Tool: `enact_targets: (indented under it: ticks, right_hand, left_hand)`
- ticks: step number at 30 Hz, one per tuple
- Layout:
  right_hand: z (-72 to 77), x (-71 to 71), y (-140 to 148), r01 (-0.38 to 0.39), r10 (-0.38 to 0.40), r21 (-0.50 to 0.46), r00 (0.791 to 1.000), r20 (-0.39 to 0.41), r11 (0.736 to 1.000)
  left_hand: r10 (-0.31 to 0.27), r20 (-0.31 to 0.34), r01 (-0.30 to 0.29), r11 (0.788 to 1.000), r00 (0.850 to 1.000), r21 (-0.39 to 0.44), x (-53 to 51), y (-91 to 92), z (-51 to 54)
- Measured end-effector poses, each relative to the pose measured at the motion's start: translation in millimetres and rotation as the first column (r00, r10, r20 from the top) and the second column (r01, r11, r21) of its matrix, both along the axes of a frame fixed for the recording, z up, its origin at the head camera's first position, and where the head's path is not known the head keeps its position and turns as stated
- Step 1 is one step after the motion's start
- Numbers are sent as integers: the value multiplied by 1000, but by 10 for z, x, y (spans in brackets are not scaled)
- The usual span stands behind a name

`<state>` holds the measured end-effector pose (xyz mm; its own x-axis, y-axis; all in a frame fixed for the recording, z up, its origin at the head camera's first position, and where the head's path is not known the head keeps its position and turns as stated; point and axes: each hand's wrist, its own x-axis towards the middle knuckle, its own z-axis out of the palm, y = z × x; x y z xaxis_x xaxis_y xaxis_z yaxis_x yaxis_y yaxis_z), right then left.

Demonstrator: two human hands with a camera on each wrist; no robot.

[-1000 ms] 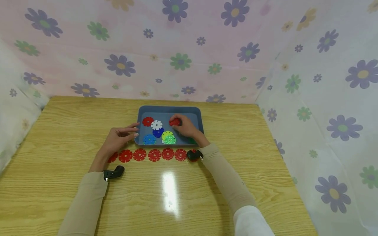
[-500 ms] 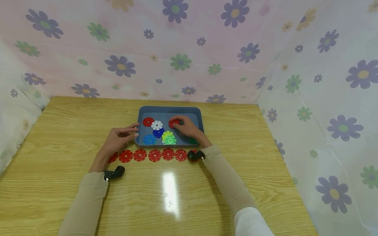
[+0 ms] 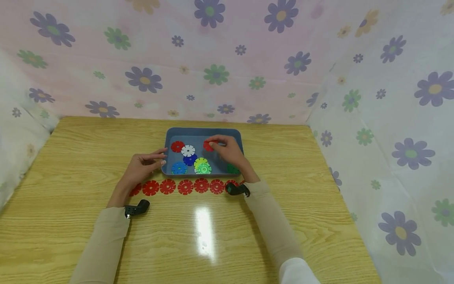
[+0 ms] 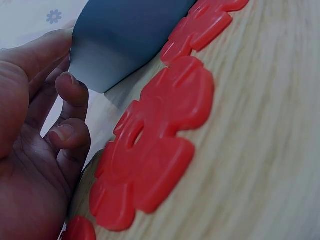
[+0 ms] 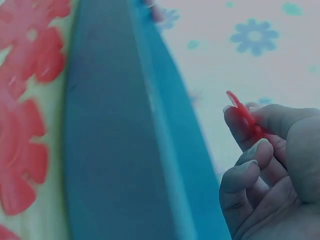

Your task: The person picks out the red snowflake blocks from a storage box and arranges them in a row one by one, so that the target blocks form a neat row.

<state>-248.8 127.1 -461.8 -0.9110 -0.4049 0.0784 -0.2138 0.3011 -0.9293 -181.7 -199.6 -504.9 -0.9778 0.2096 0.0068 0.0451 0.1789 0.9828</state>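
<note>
Raised at the right part of a grey-blue tray (image 3: 203, 131), my right hand (image 3: 229, 152) pinches a red notched plastic disc (image 3: 207, 146) between thumb and fingers. The right wrist view shows this disc (image 5: 244, 114) edge-on, above the tray's level. My left hand (image 3: 140, 167) rests its fairly straight fingertips against the tray's left edge and holds nothing. Lying in the tray are another red disc (image 3: 177, 146), a white disc (image 3: 188, 150), a dark blue disc (image 3: 190, 159), a light blue disc (image 3: 179, 168), a yellow disc (image 3: 200, 161) and a clear green disc (image 3: 203, 169).
A row of several red discs (image 3: 168, 186) lies on the wooden table (image 3: 170, 232) along the tray's near side. The left forearm partly covers its left end. A dark green disc (image 3: 232, 169) sits in the tray's near right corner. Flowered cloth (image 3: 216, 75) hangs behind the table.
My right hand has lifted slightly and turned, with the red disc now pinched off the tray floor. The dark green disc shows more. My left hand has stayed put.
</note>
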Motion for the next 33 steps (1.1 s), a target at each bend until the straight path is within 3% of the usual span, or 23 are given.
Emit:
enact_targets:
  ticks: [6,12,18,23,28,33]
  right_hand:
    - [217,101,35,3,-10,-114,998,-58,994]
    - [512,233,205,-54,43,-123,995,-88,991]
    - [940,445,473,-134,133,4,978,-159,991]
    - [1201,651,654,-134,157,131,969,-191,982]
    - [1304,808,781,-69,113,216,974,-198,974]
    - [1289,867,888,-23,71,274,984,-165,961]
  left_hand:
    - [-5,-9,5,1000,1000,2,-2,-10,-7]
    - [-4,-12,4,1000,1000,-7,3,-11,-8]
    - [3,-12,-3,1000,1000,-9,5,-4,-8]
    - [7,-11,-7,1000,1000,5,5,-1,-6]
    - [9,-11,-9,1000,1000,-1,9,2,-1]
    - [5,-14,-5,1000,1000,10,8,3,2]
